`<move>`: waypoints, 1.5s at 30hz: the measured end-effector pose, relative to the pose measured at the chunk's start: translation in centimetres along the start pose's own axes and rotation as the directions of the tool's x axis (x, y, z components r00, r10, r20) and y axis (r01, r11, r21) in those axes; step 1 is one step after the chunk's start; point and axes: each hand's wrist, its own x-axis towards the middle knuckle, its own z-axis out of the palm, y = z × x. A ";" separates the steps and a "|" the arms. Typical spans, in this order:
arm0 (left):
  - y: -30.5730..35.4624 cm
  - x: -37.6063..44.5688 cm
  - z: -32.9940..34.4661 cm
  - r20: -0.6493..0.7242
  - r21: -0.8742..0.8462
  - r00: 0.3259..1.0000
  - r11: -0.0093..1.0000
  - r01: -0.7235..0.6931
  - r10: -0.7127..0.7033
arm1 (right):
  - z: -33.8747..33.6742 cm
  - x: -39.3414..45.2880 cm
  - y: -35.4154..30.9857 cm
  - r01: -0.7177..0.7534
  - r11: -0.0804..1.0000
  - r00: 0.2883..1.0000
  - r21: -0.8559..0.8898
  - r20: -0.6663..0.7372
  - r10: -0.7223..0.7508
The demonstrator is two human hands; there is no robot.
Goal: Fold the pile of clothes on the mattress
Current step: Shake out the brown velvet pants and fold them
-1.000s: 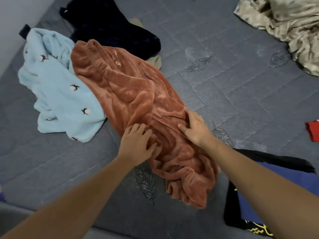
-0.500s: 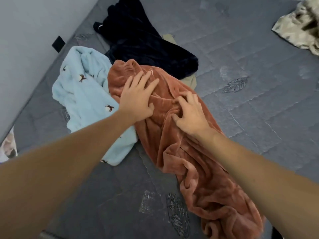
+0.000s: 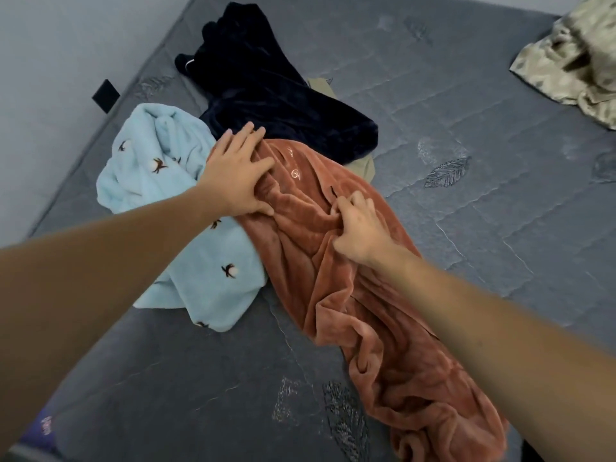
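From the head view, a rust-coloured fleece garment (image 3: pixel 360 295) lies crumpled on the grey quilted mattress (image 3: pixel 483 201), running from the middle to the near right; pale embroidered marks near its far end are too small to read. The left hand (image 3: pixel 238 176) presses flat on its far end with fingers spread, and the right hand (image 3: pixel 358 230) pinches a fold with curled fingers. A light blue garment (image 3: pixel 160 195) lies just left, a navy garment (image 3: pixel 266 91) beyond.
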 end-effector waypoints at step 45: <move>15.1 -8.8 -77.3 -0.415 -0.638 0.902 0.668 -0.383 0.122 | -73.2 -49.4 -7.8 -0.058 0.982 0.891 -0.182 -0.452 -0.031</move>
